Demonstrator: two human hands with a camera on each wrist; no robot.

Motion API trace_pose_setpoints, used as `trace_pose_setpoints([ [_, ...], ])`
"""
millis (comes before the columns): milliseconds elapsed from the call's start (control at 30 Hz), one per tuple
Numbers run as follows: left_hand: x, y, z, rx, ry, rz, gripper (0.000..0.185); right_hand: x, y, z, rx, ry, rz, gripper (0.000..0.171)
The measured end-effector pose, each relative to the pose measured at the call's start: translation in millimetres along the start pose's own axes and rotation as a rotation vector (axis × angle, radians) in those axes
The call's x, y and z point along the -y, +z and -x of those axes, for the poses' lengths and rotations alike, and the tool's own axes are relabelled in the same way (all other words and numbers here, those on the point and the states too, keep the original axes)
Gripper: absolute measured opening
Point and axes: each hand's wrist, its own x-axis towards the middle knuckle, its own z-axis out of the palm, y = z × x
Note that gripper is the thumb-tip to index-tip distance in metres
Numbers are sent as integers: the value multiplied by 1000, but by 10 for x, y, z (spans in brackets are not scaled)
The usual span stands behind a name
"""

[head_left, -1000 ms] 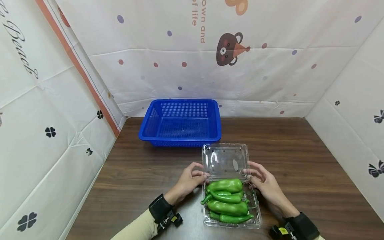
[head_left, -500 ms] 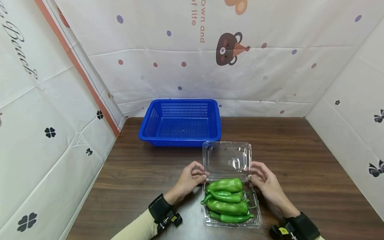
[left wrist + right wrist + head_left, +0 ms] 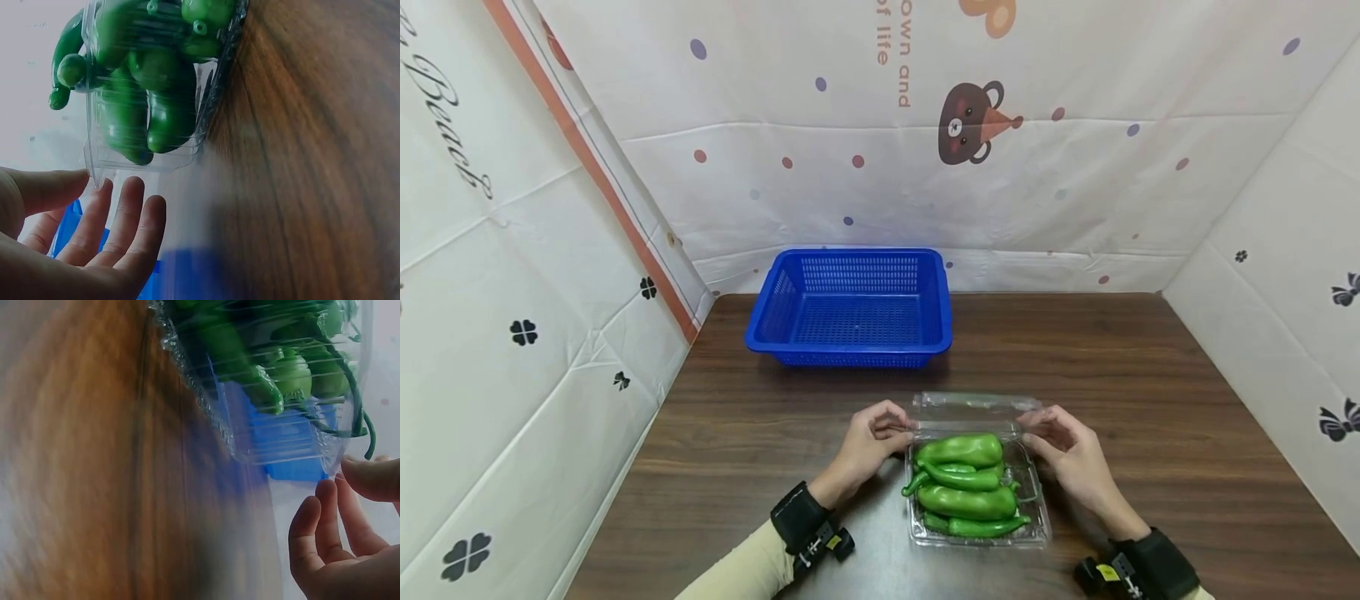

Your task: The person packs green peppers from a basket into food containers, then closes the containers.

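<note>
A clear plastic clamshell box (image 3: pixel 1036 532) holding several green peppers (image 3: pixel 967 502) sits on the table in the head view. Its lid (image 3: pixel 976 403) is folded back on the far side and looks strongly foreshortened. My left hand (image 3: pixel 867 448) pinches the box's far left corner; in the left wrist view, the thumb and index finger meet at the rim of the box (image 3: pixel 175 164). At the far right corner, my right hand (image 3: pixel 1072 460) pinches the rim between thumb and fingers. One pepper stem (image 3: pixel 370 439) pokes over the edge in the right wrist view.
Behind the box, a blue plastic basket (image 3: pixel 856 346) stands at the back of the brown wooden table (image 3: pixel 1097 350). Printed white sheets (image 3: pixel 790 192) enclose the back and both sides.
The box and its peppers have shifted slightly away from me. Its lid, raised and facing me before, has dropped to a much flatter angle. Both hands stay at the far corners.
</note>
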Motion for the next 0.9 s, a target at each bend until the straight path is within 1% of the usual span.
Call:
trace_pose_setpoints([
  [67, -4, -4, -4, -15, -1, -12, 18, -18, -9, -1, -9, -29, 42, 23],
  [167, -11, -13, 1, -19, -15, -17, 17, -45, -22, 1, -12, -80, 83, 31],
  [300, -17, -29, 27, 9, -29, 5, 15, -63, -40, 3, -2, -151, 117, 34],
  [367, -19, -39, 47, 25, -25, 13, 13, -64, -52, -1, 4, -189, 149, 37],
  [500, -28, -48, 84, 37, -35, 1, 12, -71, -79, -8, 24, -266, 212, 43],
  [567, -38, -43, 103, 38, -40, -18, 13, -66, -92, -6, 25, -297, 260, 45],
  [667, -53, -36, 162, 21, -21, -77, 21, -46, -97, 1, 24, -324, 319, 44],
  [800, -81, -25, 298, -29, 4, -184, 26, -15, -91, 4, 28, -329, 376, 44],
  [900, -118, -16, 406, -54, 19, -231, 25, -7, -98, 0, 32, -324, 391, 44],
])
